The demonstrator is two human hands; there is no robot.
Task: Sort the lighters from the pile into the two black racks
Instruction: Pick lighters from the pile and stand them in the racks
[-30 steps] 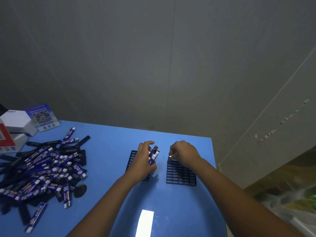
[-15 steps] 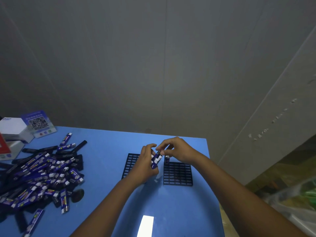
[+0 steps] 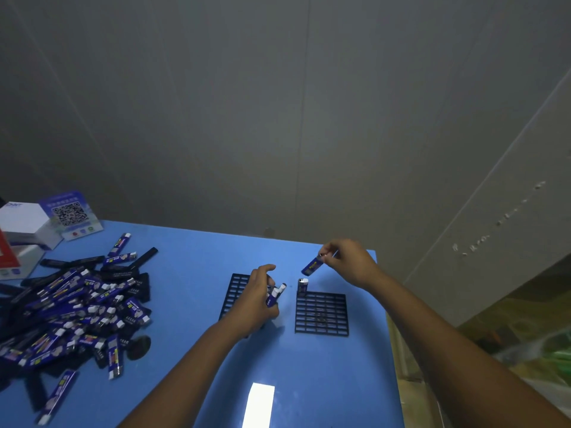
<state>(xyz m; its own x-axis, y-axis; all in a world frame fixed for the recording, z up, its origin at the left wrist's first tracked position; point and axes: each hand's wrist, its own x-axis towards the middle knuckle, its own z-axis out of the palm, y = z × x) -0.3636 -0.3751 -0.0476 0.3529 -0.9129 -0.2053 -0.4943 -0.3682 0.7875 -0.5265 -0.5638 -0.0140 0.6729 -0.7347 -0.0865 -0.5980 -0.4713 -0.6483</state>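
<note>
We are probably looking at a small packing workshop: a blue work table (image 3: 191, 264) is standing against bare grey panel walls (image 3: 278, 118), carrying a pile of lighters (image 3: 71, 307), two black racks (image 3: 321, 313) and a QR-code card (image 3: 69, 214).

Dim, cool light is filling the room, leaving the grey wall (image 3: 278, 118) murky and flat. An overhead lamp is reflecting as a bright white rectangle of glare (image 3: 259, 404) on the glossy blue table (image 3: 191, 267) near its front edge. Soft shadows are gathering under the forearms and beside the black rack (image 3: 321, 313). The wide lens is bending straight lines toward the edges, and the lower right corner is smearing into blur.
</note>
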